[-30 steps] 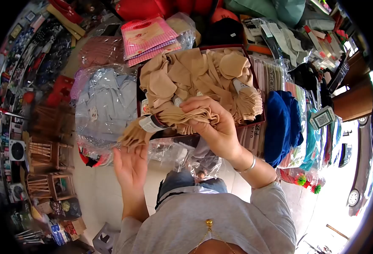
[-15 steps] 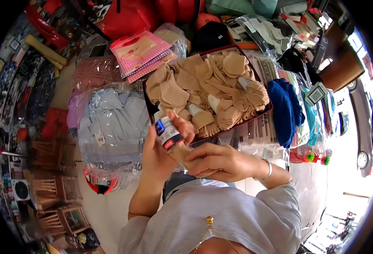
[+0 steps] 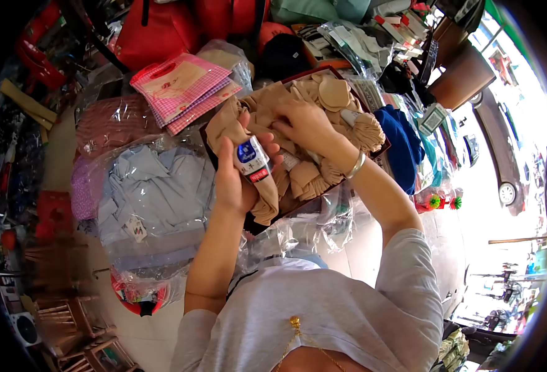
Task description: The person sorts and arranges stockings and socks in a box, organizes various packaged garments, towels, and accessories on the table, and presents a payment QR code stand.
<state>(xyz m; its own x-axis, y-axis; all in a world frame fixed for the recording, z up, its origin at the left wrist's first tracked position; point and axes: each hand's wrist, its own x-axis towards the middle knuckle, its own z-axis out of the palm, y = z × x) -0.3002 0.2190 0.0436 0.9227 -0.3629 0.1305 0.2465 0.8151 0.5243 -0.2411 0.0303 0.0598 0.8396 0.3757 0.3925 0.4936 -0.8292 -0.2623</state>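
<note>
Well, the person's left hand (image 3: pixel 235 186) is lying palm up and gripping a beige bundle (image 3: pixel 266 208), its fingers and thumb curling around both sides. A blue, white and red label (image 3: pixel 253 160) is wrapping the bundle's middle and facing up, and the bundle is sitting over the near left part of a dark red box (image 3: pixel 385 147). Meanwhile the right hand (image 3: pixel 310 127), a silvery bangle (image 3: pixel 356 165) circling its wrist, is reaching over the box. Its bent fingers are touching the beige fabric pieces (image 3: pixel 334 93) heaped inside; I can't tell whether they are closing on any. More banded bundles are resting among those pieces.

Left of the box, a pale blue shirt (image 3: pixel 143 180) is lying in clear plastic, with pink checked bags (image 3: pixel 183 87) sitting beyond it. Behind the box, a black cap (image 3: pixel 284 56) is resting near 2 red bags (image 3: pixel 155 37), while dark blue cloth (image 3: pixel 400 149) is lying just beside the box's right side.
</note>
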